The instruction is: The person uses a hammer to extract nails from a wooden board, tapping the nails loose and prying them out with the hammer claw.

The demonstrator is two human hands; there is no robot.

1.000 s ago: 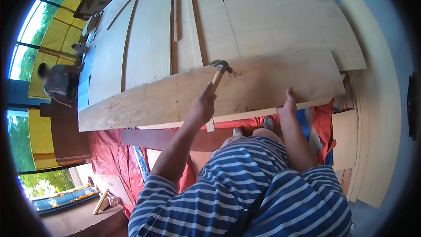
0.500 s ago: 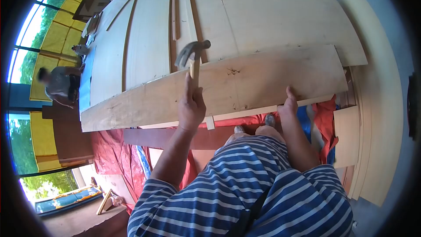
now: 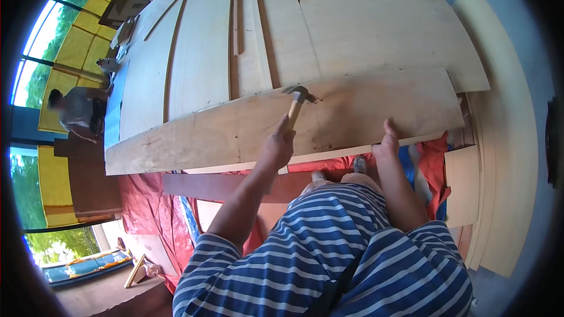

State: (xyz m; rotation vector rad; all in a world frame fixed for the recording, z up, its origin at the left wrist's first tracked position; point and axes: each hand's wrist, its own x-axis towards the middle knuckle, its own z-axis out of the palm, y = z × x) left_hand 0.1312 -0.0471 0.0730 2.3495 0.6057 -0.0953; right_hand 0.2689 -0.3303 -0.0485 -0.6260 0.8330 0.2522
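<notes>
My left hand (image 3: 277, 148) is wrapped round the wooden handle of a claw hammer (image 3: 295, 105). The hammer's metal head is low over a long wooden board (image 3: 376, 103), beside a small cluster of dark marks or nails; whether it touches the wood I cannot tell. Farther right, my right hand (image 3: 386, 144) grips the near edge of this board. Its thumb lies up against the board's face, while the other fingers are hidden beneath the edge. Small nail-like points show along the board's far edge.
Large plywood sheets (image 3: 364, 23) with thin strips lie beyond the board. More panels (image 3: 499, 141) are at the right. Red tarpaulin (image 3: 150, 199) and a brown plank (image 3: 194, 184) are below the near edge. Another person (image 3: 82, 111) is at the far left.
My left hand has moved right and the hammer has come down from above the board's far edge to the dark marks. My right hand keeps its hold on the board.
</notes>
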